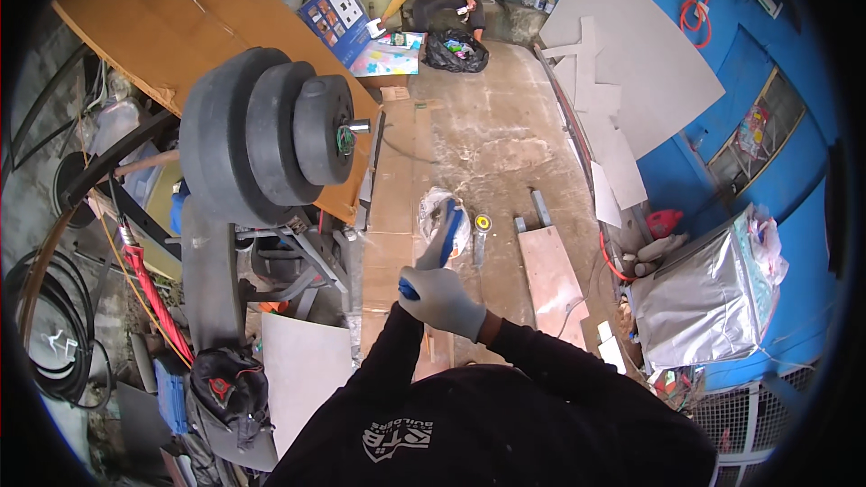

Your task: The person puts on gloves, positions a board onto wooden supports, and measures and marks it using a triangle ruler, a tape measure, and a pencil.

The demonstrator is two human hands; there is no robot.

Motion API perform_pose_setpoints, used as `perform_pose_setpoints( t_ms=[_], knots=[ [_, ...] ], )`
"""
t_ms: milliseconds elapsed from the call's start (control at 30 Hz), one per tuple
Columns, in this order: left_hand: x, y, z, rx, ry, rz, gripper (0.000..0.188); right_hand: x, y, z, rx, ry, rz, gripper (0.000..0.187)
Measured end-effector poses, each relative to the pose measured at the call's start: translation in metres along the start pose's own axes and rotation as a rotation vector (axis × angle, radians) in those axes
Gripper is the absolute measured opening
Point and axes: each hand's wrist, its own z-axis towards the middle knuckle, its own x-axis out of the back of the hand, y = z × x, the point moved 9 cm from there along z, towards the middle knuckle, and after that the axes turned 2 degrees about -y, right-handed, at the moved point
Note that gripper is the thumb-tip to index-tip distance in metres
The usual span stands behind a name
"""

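Head view, just below the middle of the frame: the work in hand appears to be fitting gloves, and it looks nearly done. The right hand (448, 299) is covered by a white glove (465, 309) down to the dark sleeve. It is closed round the wrist end of the left glove (440, 244), which is pale with blue along one side. The left hand, apparently inside it, points toward the top of the frame, fingers straight and close together, with nothing seen in its grasp.

What may be left is settling that cuff; the right hand covers it, so I cannot tell how far it is drawn down. No other work seems begun: the yellow-faced tool (483, 224) lies on the floor (496, 171), right of the gloved fingers, and the pinkish board (550, 280) lies farther right, both untouched.
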Motion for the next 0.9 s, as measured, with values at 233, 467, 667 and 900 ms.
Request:
perform_pose_setpoints(
  t_ms=[233,467,667,900],
  knots=[
    [0.026,0.082,-0.003,-0.31,0.042,-1.196,0.07,0.03,0.043,-0.028,-0.233,0.303,0.059,0.019],
    [-0.043,0.181,-0.014,-0.398,-0.37,-1.348,0.076,-0.033,0.084,-0.045,-0.263,0.104,0.092,0.015],
    [-0.024,0.212,0.005,-0.459,0.11,0.383,0.035,0.027,0.066,-0.061,-0.315,0.329,0.314,0.026],
    [-0.04,0.148,0.027,-0.555,0.16,1.219,0.049,0.072,0.04,-0.011,-0.233,0.414,0.276,0.029]
  ],
)
